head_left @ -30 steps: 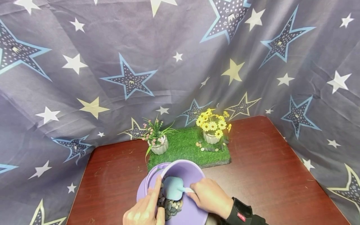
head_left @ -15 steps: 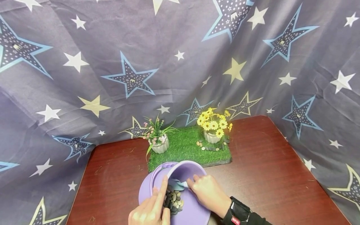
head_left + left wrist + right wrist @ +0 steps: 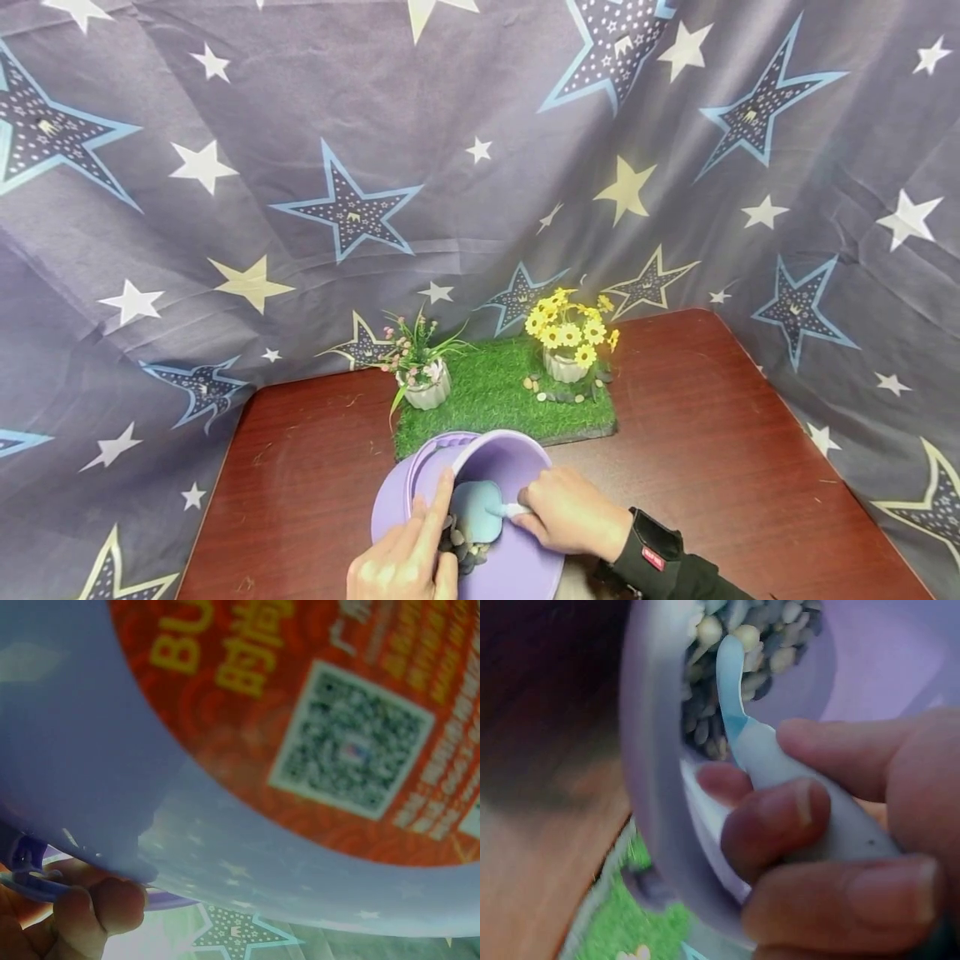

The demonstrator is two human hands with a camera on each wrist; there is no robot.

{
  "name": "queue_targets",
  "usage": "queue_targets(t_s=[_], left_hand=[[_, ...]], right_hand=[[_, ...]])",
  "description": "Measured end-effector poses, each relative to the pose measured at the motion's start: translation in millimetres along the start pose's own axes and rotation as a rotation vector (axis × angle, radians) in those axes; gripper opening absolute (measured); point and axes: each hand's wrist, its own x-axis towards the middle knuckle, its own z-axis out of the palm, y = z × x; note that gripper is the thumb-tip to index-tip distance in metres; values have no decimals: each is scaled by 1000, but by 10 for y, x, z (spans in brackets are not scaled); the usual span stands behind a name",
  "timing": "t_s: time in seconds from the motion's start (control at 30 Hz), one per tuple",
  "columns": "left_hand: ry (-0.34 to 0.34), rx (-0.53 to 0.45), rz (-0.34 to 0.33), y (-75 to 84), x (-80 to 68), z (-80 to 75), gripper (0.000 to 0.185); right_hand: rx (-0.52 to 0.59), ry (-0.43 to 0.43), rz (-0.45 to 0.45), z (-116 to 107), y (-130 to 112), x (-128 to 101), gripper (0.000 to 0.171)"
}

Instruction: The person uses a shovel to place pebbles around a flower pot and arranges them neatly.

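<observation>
Purple plastic, a tilted bucket (image 3: pixel 517 467) is held near the desk's (image 3: pixel 712 467) front edge, just before the grass mat (image 3: pixel 495 400). Its rim is gripped by the left hand (image 3: pixel 405 562) (index finger stretched along it). A pale blue scoop (image 3: pixel 476 508) is gripped by the right hand (image 3: pixel 573 521) over the pebbles (image 3: pixel 461 550) inside the bucket.
</observation>
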Motion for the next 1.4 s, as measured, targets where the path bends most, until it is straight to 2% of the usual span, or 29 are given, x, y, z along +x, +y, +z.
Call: queue_targets(t_s=[0.17,0.23,0.43,0.63,0.9,1.17,1.3,1.4], left_hand=[[-2,9,-8,-47,-97,27,61],[-5,7,-7,-57,-119,32,61],[0,10,-2,-73,-138,32,61],[-25,17,-39,-93,-118,-8,62],[-46,-6,-81,-146,-93,-87,65],[-26,6,-109,-217,-135,-87,65],[-73,7,-141,-239,-152,-107,68],[-100,6,-161,-250,-154,-128,70]], right_hand=[[102,-103,-55,52,-41,-29,33],[121,-109,-72,93,-44,-38,33],[206,-90,-52,117,-22,-77,30],[267,-20,-73,58,11,-124,27],[227,96,-26,-54,38,-175,17],[167,219,-49,-21,56,-185,14],[137,284,-36,2,27,-200,5],[156,310,-10,20,9,-210,9]])
